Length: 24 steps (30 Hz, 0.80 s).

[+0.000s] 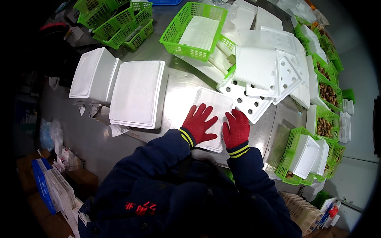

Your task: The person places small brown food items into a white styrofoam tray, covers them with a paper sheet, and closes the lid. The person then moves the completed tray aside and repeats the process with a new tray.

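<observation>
A white foam tray (214, 147) lies flat on the metal table in front of me, with a white absorbent sheet (214, 101) over its top. My left hand (197, 123), in a red knit glove, rests spread on the left half of the sheet. At the tray's right edge is my right hand (237, 130), also gloved in red; its fingers are half bent, the thumb stands apart, and nothing shows between them. Foam trays with round holes (254, 107) lie just beyond the right hand.
Left of me stand white stacked trays (139, 93) topped with sheets. A green basket (192, 49) holding white sheets sits beyond, near loose white sheets (256, 63). More green baskets (123, 23) are far left. Along the right edge, baskets hold brown produce (328, 94) and white trays (305, 156).
</observation>
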Tool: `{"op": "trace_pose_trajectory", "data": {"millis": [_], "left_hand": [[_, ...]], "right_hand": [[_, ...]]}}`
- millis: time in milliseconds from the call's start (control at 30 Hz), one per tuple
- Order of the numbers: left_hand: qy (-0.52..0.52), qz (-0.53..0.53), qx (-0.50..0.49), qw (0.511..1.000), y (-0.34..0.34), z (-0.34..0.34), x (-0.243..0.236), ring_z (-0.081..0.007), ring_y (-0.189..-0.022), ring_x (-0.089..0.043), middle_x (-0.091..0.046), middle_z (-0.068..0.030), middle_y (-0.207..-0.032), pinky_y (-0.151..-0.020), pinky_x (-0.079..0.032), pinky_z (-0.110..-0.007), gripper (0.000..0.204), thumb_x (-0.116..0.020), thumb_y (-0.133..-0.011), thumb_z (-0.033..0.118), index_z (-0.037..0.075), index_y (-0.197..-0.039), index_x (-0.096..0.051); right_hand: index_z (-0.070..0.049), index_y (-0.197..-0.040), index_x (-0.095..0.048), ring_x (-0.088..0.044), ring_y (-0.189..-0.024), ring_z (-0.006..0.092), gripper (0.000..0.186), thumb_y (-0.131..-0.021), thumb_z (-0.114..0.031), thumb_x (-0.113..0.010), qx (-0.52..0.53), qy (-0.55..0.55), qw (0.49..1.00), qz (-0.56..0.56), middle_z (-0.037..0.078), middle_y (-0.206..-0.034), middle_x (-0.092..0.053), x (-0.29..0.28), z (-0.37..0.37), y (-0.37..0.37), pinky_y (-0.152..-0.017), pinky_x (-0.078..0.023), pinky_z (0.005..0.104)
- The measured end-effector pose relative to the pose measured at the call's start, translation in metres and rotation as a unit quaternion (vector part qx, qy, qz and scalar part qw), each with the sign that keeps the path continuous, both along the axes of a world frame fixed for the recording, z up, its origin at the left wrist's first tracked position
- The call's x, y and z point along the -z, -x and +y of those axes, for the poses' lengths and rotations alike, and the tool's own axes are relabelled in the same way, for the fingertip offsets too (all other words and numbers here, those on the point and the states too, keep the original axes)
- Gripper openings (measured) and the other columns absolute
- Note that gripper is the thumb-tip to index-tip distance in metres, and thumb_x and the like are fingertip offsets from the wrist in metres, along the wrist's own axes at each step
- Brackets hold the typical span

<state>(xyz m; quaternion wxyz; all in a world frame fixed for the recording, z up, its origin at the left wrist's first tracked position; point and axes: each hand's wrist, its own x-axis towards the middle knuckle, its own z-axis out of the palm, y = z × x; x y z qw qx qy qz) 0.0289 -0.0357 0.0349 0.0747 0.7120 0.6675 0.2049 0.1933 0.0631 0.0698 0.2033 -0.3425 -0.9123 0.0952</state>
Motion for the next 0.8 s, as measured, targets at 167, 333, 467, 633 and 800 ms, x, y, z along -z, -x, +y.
{"op": "trace_pose_trajectory", "data": {"millis": [167,333,467,633,800], "left_hand": [[0.047,0.000,0.005,0.999,0.004,-0.004,0.002,-0.0444,-0.138,-0.025,-0.034,-0.0210,-0.147,-0.111,-0.016,-0.060,0.087,-0.069,-0.069,0.061,0.012,-0.137,-0.048],[0.203,-0.146,-0.251,0.935,0.028,-0.044,0.017,-0.0429,-0.137,-0.030,-0.030,-0.0308,-0.146,-0.111,-0.027,-0.049,0.127,-0.084,-0.053,0.059,-0.003,-0.146,-0.023],[0.293,-0.392,-0.280,0.826,0.031,-0.046,0.035,-0.0329,-0.124,-0.049,-0.049,-0.0271,-0.134,-0.105,-0.039,-0.037,0.121,-0.088,-0.057,0.045,-0.009,-0.143,-0.022],[0.281,-0.388,-0.191,0.857,0.042,-0.040,0.063,-0.0340,-0.113,-0.058,-0.059,-0.0243,-0.121,-0.096,-0.046,-0.036,0.100,-0.085,-0.057,0.051,-0.006,-0.128,-0.044],[0.309,-0.451,-0.122,0.828,0.053,-0.029,0.047,-0.0328,-0.110,-0.060,-0.062,-0.0247,-0.117,-0.097,-0.045,-0.036,0.099,-0.084,-0.056,0.052,-0.008,-0.125,-0.048]], "right_hand": [[-0.014,-0.123,-0.059,-0.044,-0.126,0.0302,0.051,-0.075,-0.027,-0.069,-0.041,-0.013,0.998,-0.045,0.007,-0.133,-0.052,0.053,-0.008,0.007,-0.097,-0.038,0.0526],[-0.010,-0.129,-0.056,-0.044,-0.127,0.0332,0.056,-0.077,-0.028,-0.070,-0.042,0.029,0.999,0.004,0.015,-0.138,-0.047,0.062,-0.004,-0.001,-0.100,-0.038,0.0473],[-0.001,-0.117,-0.057,-0.060,-0.096,0.0262,0.033,-0.088,-0.016,-0.063,0.180,0.296,0.877,0.333,0.015,-0.112,-0.060,0.103,-0.010,-0.026,-0.084,-0.050,0.0347],[-0.003,-0.105,-0.065,-0.066,-0.081,0.0228,0.034,-0.094,-0.032,-0.051,0.045,0.214,0.974,0.063,0.011,-0.094,-0.069,0.174,0.005,-0.037,-0.072,-0.052,0.0362],[-0.002,-0.126,-0.052,-0.063,-0.104,0.0258,0.037,-0.098,-0.024,-0.046,0.023,0.702,0.578,0.416,0.015,-0.117,-0.063,0.198,0.012,-0.029,-0.087,-0.052,0.0364]]}}
